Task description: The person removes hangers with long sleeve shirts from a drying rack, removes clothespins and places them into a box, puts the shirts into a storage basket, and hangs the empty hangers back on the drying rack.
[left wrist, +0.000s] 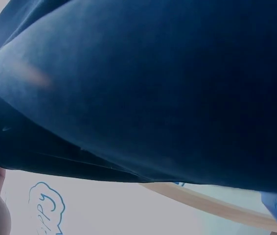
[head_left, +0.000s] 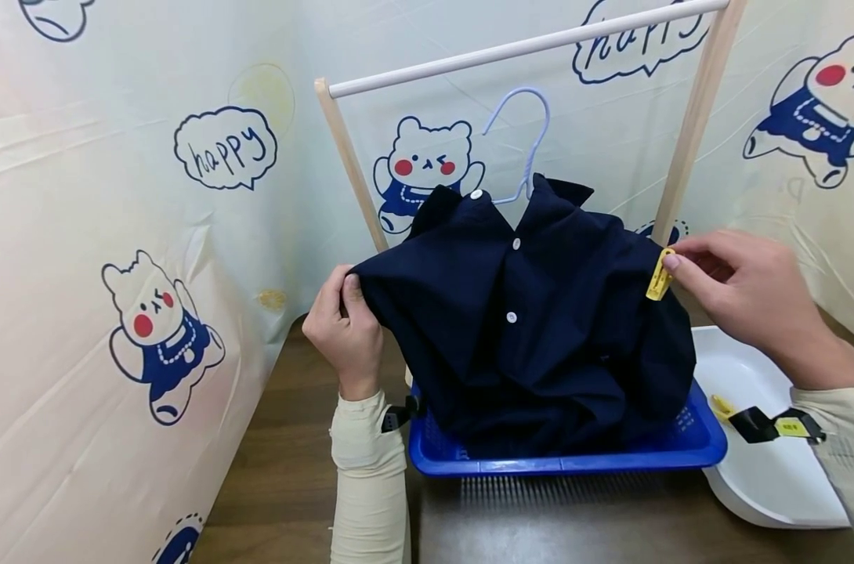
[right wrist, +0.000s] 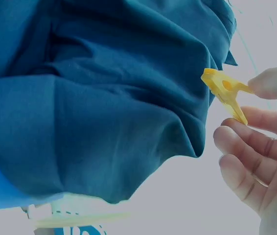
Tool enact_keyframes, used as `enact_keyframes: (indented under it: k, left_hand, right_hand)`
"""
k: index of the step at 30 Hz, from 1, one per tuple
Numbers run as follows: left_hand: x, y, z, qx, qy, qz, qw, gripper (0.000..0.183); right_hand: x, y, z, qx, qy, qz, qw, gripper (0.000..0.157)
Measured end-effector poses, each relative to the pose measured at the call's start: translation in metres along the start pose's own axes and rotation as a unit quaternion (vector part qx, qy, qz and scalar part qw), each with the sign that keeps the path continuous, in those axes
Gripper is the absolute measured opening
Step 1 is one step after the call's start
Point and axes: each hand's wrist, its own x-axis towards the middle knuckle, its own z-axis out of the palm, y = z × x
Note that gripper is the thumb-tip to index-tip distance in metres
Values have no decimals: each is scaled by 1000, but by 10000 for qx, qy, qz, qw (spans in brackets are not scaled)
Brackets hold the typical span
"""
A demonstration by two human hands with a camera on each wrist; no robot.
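Head view shows bear-printed sheeting (head_left: 328, 172) behind the dark shirt (head_left: 455, 313) and brown tabletop (head_left: 286, 462)

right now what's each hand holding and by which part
The left hand pinches the dark shirt at the shoulder nearest it; the right hand pinches a yellow clip by its two handle ends.

Even light fills the head view, though the navy shirt (head_left: 561, 337) between the fingers (head_left: 355, 294) sinks near black. Both wrist views look hazy; beyond the right-hand fingers (right wrist: 231, 142), the printed backdrop (right wrist: 202, 200) is bleached almost white.
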Motion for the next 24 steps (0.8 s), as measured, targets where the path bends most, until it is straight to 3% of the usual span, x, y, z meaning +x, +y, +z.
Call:
enact_keyframes:
  k: [19, 24]
  left_hand:
    - [-1, 0, 0, 80, 20, 27, 10000, 7]
    - [-1, -1, 1, 106, 21, 38, 9999, 7]
  right_hand:
    - [-17, 25, -10, -332, -629, 387, 9967, 24]
    - [-20, 33, -14, -430, -904, 764, 9920, 31]
